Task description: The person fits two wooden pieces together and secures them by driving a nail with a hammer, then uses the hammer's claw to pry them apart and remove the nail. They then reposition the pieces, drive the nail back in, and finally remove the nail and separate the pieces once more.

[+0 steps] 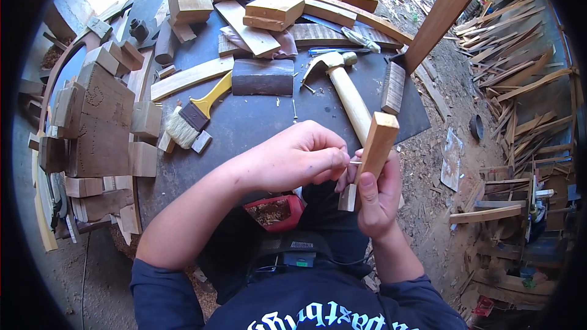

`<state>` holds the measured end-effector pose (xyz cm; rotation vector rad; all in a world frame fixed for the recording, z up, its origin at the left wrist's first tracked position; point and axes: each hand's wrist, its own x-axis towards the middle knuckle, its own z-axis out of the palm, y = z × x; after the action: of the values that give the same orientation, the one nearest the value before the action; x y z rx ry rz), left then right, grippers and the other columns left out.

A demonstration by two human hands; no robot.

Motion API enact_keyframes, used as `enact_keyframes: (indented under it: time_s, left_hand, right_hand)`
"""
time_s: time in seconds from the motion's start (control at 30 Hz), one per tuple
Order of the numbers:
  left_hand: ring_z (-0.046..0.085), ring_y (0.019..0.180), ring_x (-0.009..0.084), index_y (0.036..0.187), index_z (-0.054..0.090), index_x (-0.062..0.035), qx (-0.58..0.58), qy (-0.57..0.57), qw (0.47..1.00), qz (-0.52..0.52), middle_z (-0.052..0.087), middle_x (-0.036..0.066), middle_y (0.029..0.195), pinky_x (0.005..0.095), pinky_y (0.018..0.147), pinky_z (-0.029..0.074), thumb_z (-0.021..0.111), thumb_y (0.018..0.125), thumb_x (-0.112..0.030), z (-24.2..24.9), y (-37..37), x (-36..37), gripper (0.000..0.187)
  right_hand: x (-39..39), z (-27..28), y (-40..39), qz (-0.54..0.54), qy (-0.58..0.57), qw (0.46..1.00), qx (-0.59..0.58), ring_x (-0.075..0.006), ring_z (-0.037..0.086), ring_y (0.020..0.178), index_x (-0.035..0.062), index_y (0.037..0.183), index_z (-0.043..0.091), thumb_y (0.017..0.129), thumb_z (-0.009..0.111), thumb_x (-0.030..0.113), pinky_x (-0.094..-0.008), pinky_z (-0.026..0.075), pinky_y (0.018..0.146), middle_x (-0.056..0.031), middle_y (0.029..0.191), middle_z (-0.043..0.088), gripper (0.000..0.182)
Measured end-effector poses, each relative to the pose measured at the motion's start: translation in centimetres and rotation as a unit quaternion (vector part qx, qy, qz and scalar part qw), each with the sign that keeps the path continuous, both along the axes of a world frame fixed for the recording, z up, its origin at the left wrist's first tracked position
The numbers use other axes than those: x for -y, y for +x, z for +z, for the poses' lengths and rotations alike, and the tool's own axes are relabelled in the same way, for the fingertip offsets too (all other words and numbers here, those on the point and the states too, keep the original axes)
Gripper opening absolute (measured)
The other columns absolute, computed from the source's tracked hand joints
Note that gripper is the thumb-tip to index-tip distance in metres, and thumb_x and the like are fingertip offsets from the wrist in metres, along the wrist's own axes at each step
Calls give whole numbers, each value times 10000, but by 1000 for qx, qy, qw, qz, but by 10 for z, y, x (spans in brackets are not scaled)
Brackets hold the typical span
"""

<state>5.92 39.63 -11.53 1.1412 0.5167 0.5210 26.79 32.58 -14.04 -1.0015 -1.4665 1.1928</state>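
Note:
A narrow wooden piece [378,143], tilted upright, is held in my right hand [380,198], with the thumb pressed along its near face. My left hand [312,156] is closed in a pinch on a thin nail [354,162], whose end touches the left side of the wood. Just beyond my right hand lies a hammer [347,88], its head towards the middle of the table and its handle running behind the wooden piece. Another small nail [295,111] is on the dark tabletop, above my left hand.
A brush with a yellow handle [211,96] and a dark curved block [263,77] lie on the table [244,123]. Wood blocks [274,11] pile up behind. At the left stands a wooden assembly [101,122]. A red container [275,212] of shavings is below my left hand.

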Motion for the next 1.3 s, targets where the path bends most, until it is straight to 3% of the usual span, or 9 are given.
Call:
enact_keyframes:
  time_s: [0.13, 0.33, 0.53, 0.63, 0.73, 0.77, 0.93, 1.17, 1.3]
  left_hand:
    - [409, 585, 20, 813, 634, -33, -37, -54, 995, -77, 493, -76, 652, 215, 529, 328, 566, 1018, -209, -9, -1, -4, 278]
    - [519, 599, 59, 848, 700, -6, -244, 110, 960, -77, 578, -27, 650, 252, 560, 435, 589, 992, -247, 3, -1, -3, 302]
    - [605, 573, 76, 873, 731, -1, -307, 129, 943, -27, 667, 27, 690, 275, 517, 500, 656, 1003, -296, 7, -7, -9, 332]
    - [658, 582, 146, 887, 733, 9, -324, 140, 935, -41, 703, 76, 702, 314, 549, 530, 676, 992, -371, 8, -8, -7, 398]
    - [704, 614, 260, 894, 733, 14, -385, 312, 863, -97, 726, 153, 729, 371, 612, 566, 700, 958, -473, 19, -8, 6, 492]
    - [713, 661, 344, 929, 736, 13, -369, 317, 871, -73, 722, 208, 754, 420, 665, 577, 693, 932, -557, 21, -9, 19, 571]
    - [700, 672, 411, 921, 600, -2, -437, 373, 817, 53, 683, 195, 704, 498, 654, 562, 623, 991, -509, 1, 17, 77, 512]
    - [731, 670, 356, 1002, 662, 23, -299, 247, 894, 223, 689, 214, 725, 405, 600, 561, 709, 980, -269, -37, 28, 95, 297]
    - [702, 590, 196, 1021, 667, 23, -221, 216, 902, 300, 692, 130, 692, 316, 546, 532, 693, 1002, -230, -54, 40, 104, 255]
  right_hand:
    - [14, -13, 7, -24, 48, 996, 78, -193, 653, 866, -4, 1270, 469, 1004, 660, 175, -320, 544, 773, -111, 997, 617, 373]
    - [22, -28, 7, -95, 271, 924, 251, -335, 705, 1005, 5, 1159, 673, 754, 833, -42, -422, 590, 908, -178, 1109, 687, 438]
    - [24, -49, 13, -117, 336, 871, 340, -318, 694, 1044, 9, 1099, 746, 735, 806, -43, -493, 579, 967, -138, 1113, 672, 373]
    - [21, -52, 13, -111, 360, 859, 346, -321, 700, 1026, -3, 1077, 751, 724, 785, -39, -510, 578, 962, -129, 1065, 677, 357]
    - [20, -44, 14, -99, 371, 850, 361, -321, 708, 999, -12, 1061, 753, 728, 773, -19, -496, 586, 938, -124, 1014, 681, 334]
    - [19, -37, 14, -91, 372, 847, 368, -322, 711, 988, -15, 1059, 753, 728, 770, -7, -491, 590, 927, -123, 1001, 682, 332]
    - [15, -48, 18, -81, 369, 864, 334, -317, 723, 948, -11, 1070, 756, 713, 765, 58, -469, 608, 880, -123, 994, 684, 364]
    - [9, -32, 23, -53, 378, 841, 382, -303, 732, 945, -11, 1057, 756, 764, 719, 102, -455, 618, 883, -117, 959, 707, 317]
    - [3, -20, 24, -32, 393, 822, 410, -305, 737, 944, -9, 1025, 758, 779, 692, 129, -451, 622, 876, -122, 950, 719, 289]
